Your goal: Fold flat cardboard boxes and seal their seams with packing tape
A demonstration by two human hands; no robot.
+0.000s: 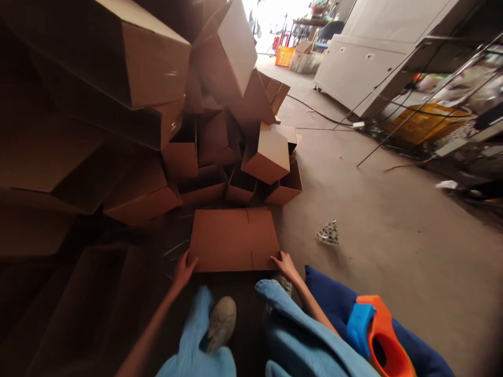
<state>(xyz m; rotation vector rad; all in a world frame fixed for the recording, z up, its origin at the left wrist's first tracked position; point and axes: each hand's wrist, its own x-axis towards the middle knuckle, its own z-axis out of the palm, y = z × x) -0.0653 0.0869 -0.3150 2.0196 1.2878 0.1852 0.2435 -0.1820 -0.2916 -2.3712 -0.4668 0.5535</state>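
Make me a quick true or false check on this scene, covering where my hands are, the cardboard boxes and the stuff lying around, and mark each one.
1. The left hand touches the flat cardboard piece. True.
2. A blue and orange tool lies on the dark blue cushion. True.
3. The right hand is on that cushion. False: it is at the cardboard piece's near right corner.
4. The piled boxes are all closed. False: several of them stand open.
5. A spotted scrap sits on top of the cardboard piece. False: it lies on the floor, to the right.
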